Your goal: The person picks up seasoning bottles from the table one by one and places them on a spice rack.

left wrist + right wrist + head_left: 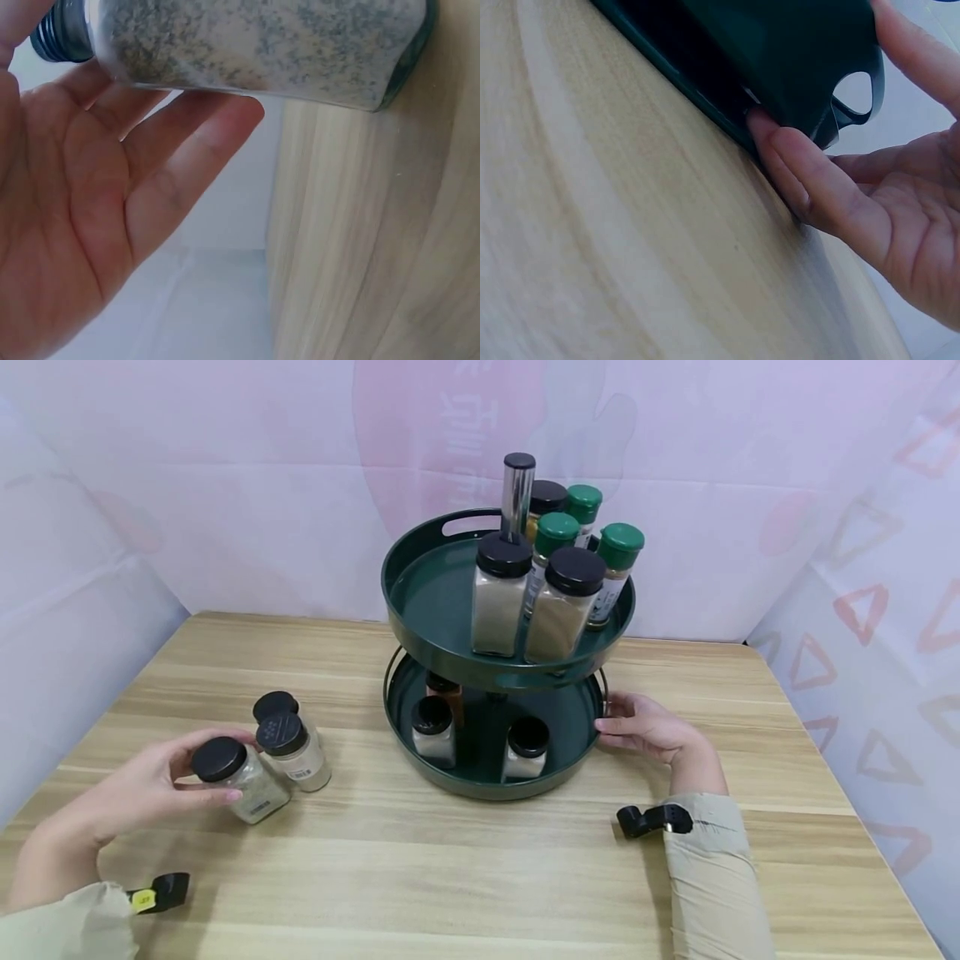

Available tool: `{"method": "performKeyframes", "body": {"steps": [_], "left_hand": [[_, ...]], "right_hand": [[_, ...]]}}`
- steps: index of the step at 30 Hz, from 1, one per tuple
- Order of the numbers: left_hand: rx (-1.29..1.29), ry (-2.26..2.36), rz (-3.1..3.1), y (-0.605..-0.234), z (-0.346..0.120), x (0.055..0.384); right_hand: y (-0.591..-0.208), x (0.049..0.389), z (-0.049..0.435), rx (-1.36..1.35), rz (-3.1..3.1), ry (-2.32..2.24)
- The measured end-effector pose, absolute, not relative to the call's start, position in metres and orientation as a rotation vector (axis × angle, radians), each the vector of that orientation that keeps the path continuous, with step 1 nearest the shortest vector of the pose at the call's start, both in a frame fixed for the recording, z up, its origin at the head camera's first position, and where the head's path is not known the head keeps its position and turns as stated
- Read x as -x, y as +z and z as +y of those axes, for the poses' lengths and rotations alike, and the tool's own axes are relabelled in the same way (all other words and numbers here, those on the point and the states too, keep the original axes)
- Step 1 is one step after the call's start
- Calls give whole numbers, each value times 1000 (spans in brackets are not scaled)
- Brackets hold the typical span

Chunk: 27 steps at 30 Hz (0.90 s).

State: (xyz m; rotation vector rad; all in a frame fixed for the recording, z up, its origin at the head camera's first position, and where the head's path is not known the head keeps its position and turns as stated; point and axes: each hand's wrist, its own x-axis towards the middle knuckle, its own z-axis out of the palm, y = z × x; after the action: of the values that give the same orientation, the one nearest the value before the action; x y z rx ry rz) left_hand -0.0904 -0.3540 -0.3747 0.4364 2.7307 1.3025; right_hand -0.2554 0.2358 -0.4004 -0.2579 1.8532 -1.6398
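Note:
My left hand [146, 785] holds a square clear spice jar [260, 792] with a black lid, thumb on one side and fingers on the other. Pale, dark-flecked seasoning fills the jar [255, 49] in the left wrist view, its base right at the wood. Two more black-lidded shakers stand just beyond it, the nearer shaker [307, 764] overlapping the other. On the opposite side, my right hand [651, 727] grips the edge of the lower tray [487, 789] of a dark green two-tier rack. Thumb and fingers lie on either side of the tray wall [795, 67] near its cut-out handle.
The upper tray [427, 577] bears several bottles: black-lidded jars [498, 610], green-capped shakers [618, 560] and a tall silver-and-black grinder [517, 497]. Below are small jars, including a white one [525, 764]. Wooden tabletop [420, 877] extends in front; printed cloth walls [262, 527] enclose the back and sides.

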Motion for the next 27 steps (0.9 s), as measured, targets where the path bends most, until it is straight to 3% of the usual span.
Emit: {"method": "performKeyframes", "body": {"steps": [27], "left_hand": [[-363, 1131, 2919, -388, -358, 88]], "right_hand": [[-401, 255, 236, 253, 1847, -1659]]}}
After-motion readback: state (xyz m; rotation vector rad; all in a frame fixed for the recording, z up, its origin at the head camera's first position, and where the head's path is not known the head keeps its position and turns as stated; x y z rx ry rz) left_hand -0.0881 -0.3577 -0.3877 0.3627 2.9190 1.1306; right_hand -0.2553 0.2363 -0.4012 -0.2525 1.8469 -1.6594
